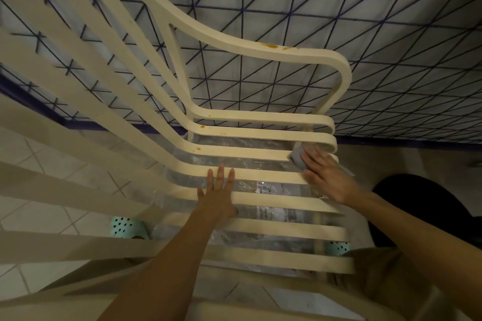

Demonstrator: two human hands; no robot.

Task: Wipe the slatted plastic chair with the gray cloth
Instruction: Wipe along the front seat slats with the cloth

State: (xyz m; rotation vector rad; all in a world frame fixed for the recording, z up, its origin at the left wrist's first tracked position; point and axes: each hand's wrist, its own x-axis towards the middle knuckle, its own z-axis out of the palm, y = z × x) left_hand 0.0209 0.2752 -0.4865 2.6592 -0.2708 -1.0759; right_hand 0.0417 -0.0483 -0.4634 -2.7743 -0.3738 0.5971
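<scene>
Mid-wipe on chair (250, 156) seat. Right hand (327, 177) flat, fingers straight, pressing gray cloth (297, 157) on slat at seat's right end. Left hand (220, 195) flat, fingers spread, bracing mid-seat, holding nothing. Next, likely: sweep cloth toward orange stains (202, 127) at seat's back.

From my remote seat I see a white mattress (339, 21) filling the upper view, quilted with dark blue lines that cross into squares and triangles. A purple edge (407, 141) runs along its lower side. Below it lies a pale tiled floor (39, 214). Crumpled clear plastic (260, 165) lies on the floor, with a printed label (268, 187) showing through it. A mint-green clog (125, 227) with round holes sits to the left of the plastic and a second clog (336, 246) to the right. A dark rounded shape (422, 206) sits at the right; I cannot tell what it is.
</scene>
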